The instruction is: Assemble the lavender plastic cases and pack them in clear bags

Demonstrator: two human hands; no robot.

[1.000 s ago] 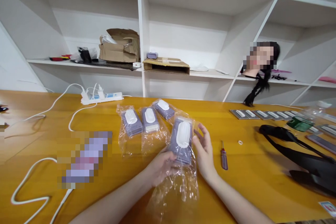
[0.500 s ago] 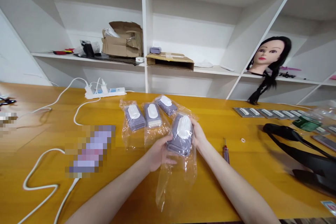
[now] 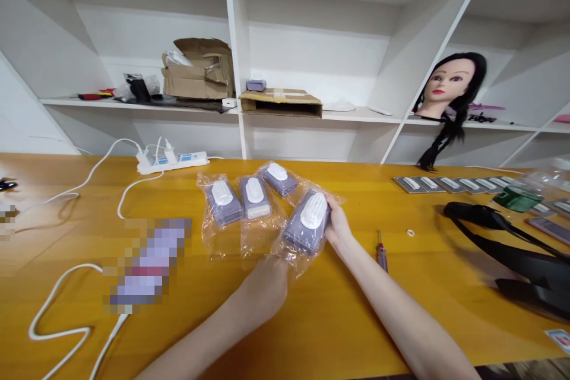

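A lilac pack with a white ribbed lid, sealed in a clear plastic bag (image 3: 307, 222), is held up above the orange wooden table. My right hand (image 3: 337, 228) grips the pack's right end. My left hand (image 3: 262, 288) sits below it, with its fingers under the gathered plastic of the bag's loose end. Three similar bagged packs (image 3: 222, 202) (image 3: 255, 197) (image 3: 278, 179) lie just beyond, close to the held pack.
Nearby on the orange wooden table (image 3: 66, 285) lie a small screwdriver (image 3: 382, 252), a black strap (image 3: 490, 228), and a row of flat grey cards (image 3: 449, 184). White cables run to a power strip (image 3: 171, 161) on the left. A blurred patch (image 3: 146, 264) covers part of the table.
The bag's loose end no longer hangs toward me and is gathered by my left hand. The pack has tilted, and my left hand has moved down and away from its side.
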